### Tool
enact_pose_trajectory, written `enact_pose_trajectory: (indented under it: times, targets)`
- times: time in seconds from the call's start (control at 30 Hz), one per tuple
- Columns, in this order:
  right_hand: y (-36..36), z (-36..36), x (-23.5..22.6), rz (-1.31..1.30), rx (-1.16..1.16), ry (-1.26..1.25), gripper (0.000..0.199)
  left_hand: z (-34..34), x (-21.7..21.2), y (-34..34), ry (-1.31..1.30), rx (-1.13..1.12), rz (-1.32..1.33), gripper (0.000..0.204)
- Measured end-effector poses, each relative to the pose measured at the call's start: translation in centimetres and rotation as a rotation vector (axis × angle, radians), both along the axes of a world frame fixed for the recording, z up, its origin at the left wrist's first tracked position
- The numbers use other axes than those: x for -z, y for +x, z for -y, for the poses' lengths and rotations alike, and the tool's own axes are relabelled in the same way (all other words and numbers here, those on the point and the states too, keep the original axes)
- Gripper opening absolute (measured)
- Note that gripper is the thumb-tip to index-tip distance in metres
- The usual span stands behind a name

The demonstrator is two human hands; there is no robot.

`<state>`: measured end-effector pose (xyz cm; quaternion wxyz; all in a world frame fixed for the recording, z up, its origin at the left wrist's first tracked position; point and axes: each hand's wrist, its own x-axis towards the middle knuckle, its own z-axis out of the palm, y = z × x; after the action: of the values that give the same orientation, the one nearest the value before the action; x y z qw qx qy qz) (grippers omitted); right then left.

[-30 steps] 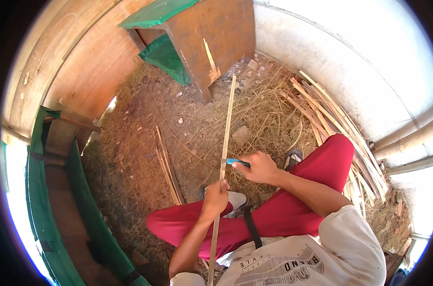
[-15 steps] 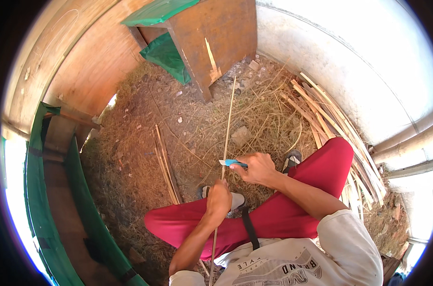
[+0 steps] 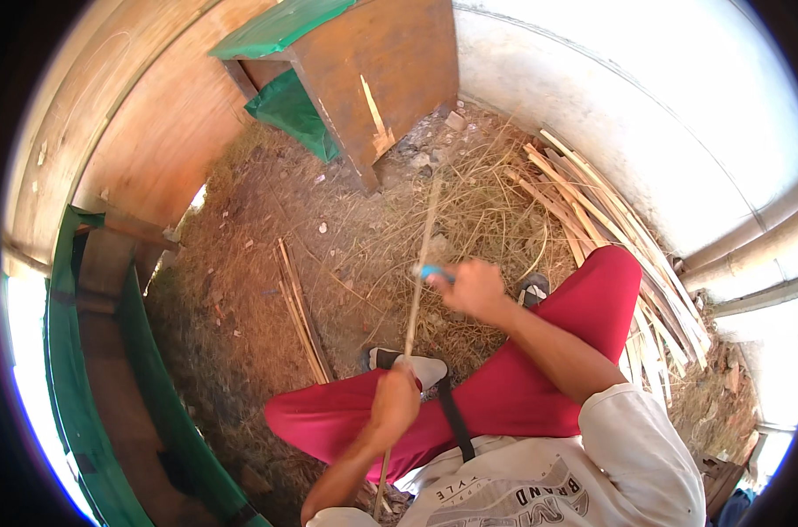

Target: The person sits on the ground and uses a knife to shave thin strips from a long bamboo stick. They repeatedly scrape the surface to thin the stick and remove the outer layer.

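A long thin wooden strip (image 3: 415,312), perhaps split bamboo, runs from beside my lap out over the ground. My left hand (image 3: 395,402) is closed round it above my left thigh. My right hand (image 3: 475,290) grips a blue-handled utility knife (image 3: 433,272) farther along the strip. The knife's blade end is at the strip, though blur hides whether it touches. My red-trousered legs are bent out to both sides, with my shoes (image 3: 430,371) on the ground near the strip.
A big pile of split strips (image 3: 605,211) lies along the white wall at right. Several more strips (image 3: 301,312) lie on the ground at left. A brown wooden cabinet (image 3: 399,75) with green covering stands ahead. A green-edged bench (image 3: 144,351) curves along the left. Dry grass (image 3: 478,211) covers the ground.
My right hand and the knife have moved away from me along the strip. My left hand has drawn back toward my lap with the strip, whose far end is now nearer.
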<state>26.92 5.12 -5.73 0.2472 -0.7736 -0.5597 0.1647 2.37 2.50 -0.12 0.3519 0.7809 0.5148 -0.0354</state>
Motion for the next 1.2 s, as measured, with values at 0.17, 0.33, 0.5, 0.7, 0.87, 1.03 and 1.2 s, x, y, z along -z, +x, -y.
enact_pose_trajectory:
  times: [0.17, 0.33, 0.5, 0.7, 0.87, 1.03, 1.2]
  targets:
    - [2.7, -1.1, 0.0, -0.038, 0.11, -0.082, 0.04, 1.7, -2.5, -2.3, -0.075, -0.038, -0.035, 0.032]
    - [5.0, -1.5, 0.2, -0.054, 0.213, -0.179, 0.042, 4.2, -5.1, -5.2, -0.171, -0.032, -0.087, 0.032]
    - [5.7, -2.3, 1.3, -0.083, 0.279, -0.275, 0.044, 4.6, -6.7, -7.8, -0.221, -0.007, -0.11, 0.032]
    - [8.4, -3.1, 3.5, -0.136, 0.517, -0.265, 0.049, 4.3, -7.1, -8.9, -0.323, -0.045, -0.131, 0.028]
    - [8.7, -3.5, 2.4, 0.087, 0.46, -0.278, 0.045, 1.4, -6.5, -11.8, -0.462, -0.252, 0.052, 0.032]
    - [9.3, -2.0, 2.1, 0.196, 0.444, -0.264, 0.044, -1.2, -4.4, -9.1, -0.497, -0.403, 0.189, 0.034]
    - [7.5, -1.7, -3.4, -0.116, 0.274, -0.301, 0.048, -1.7, -4.8, -7.3, -0.717, -0.482, 0.34, 0.032]
